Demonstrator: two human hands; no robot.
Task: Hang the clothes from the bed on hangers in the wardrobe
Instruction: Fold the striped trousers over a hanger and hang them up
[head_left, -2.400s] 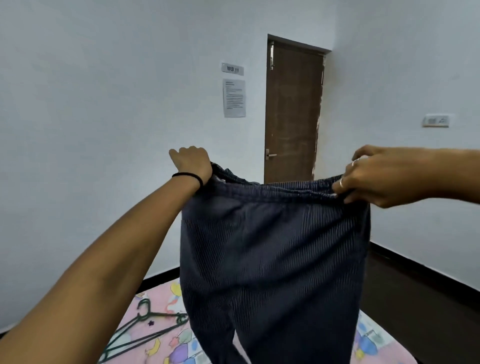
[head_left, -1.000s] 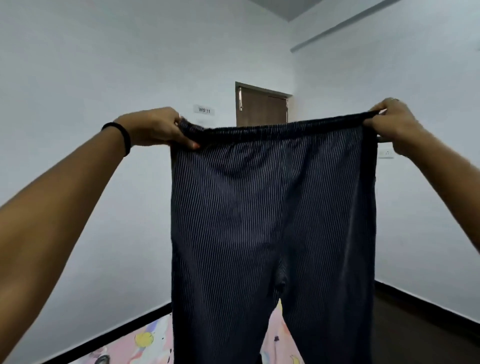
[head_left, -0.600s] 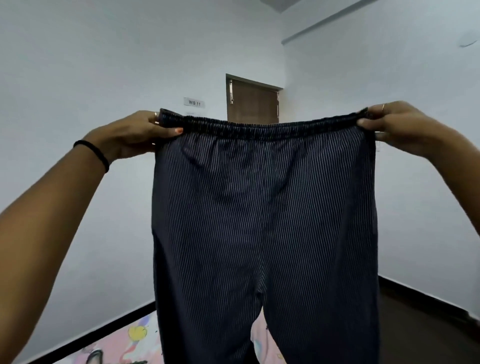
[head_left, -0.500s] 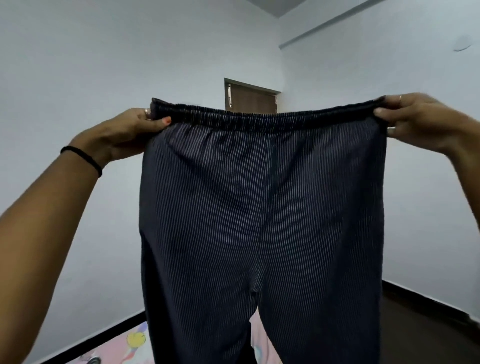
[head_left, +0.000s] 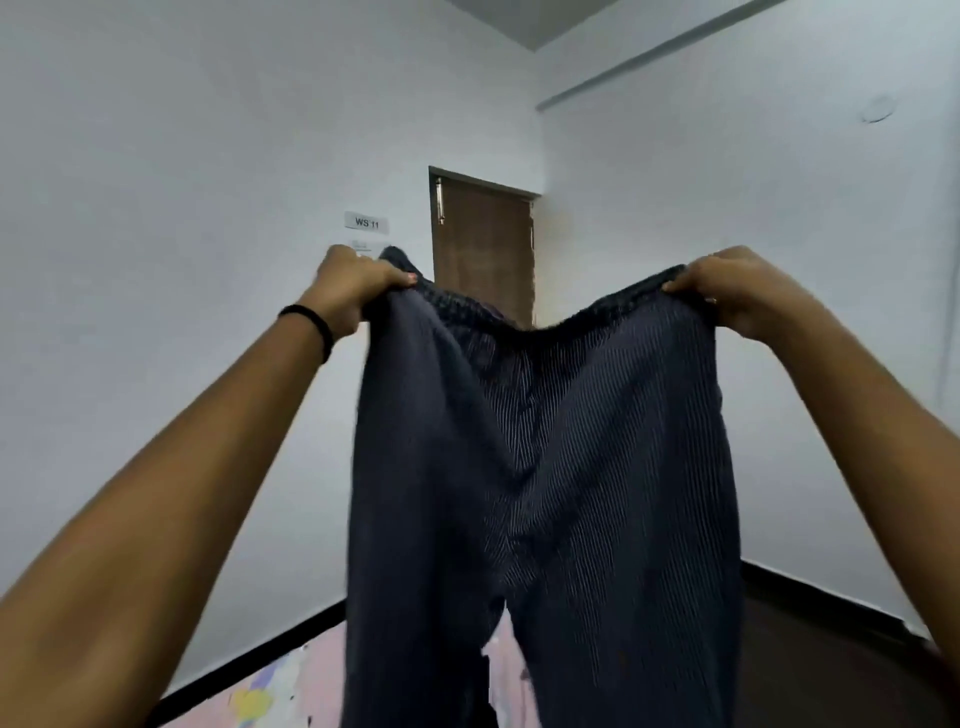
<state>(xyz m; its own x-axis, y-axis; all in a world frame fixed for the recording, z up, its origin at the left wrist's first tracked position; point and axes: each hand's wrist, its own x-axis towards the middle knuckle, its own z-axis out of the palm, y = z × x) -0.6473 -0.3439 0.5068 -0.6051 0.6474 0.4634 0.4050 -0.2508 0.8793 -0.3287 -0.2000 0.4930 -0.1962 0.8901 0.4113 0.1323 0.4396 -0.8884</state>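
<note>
Item, lower left of the frame: a strip of bed (head_left: 270, 696) with a pink patterned sheet, cut off by the bottom edge, a dark skirting band running along the wall behind it. Item, left of centre: left hand (head_left: 353, 293), a black band (head_left: 311, 325) on its wrist, fingers curled over the left end of the waistband and thumb laid along the front, gripping the cloth. Item, upper centre, on the white wall: a small plate reading "WS 11" (head_left: 367, 222), with the top of a paper notice just below it, partly hidden by the hand. Item, centre: dark pinstriped trousers (head_left: 540, 493), held up in the air by the elastic waistband, which sags in the middle between the two hands; both legs hang straight down and run out at the bottom of the frame, in front of the bed. Item, upper centre, behind the waistband: a brown door (head_left: 485, 244), closed. Item, right of centre: right hand (head_left: 727, 286), fingers curled round the right end of the waistband, gripping it. Item, lower right: dark floor (head_left: 831, 665).
</note>
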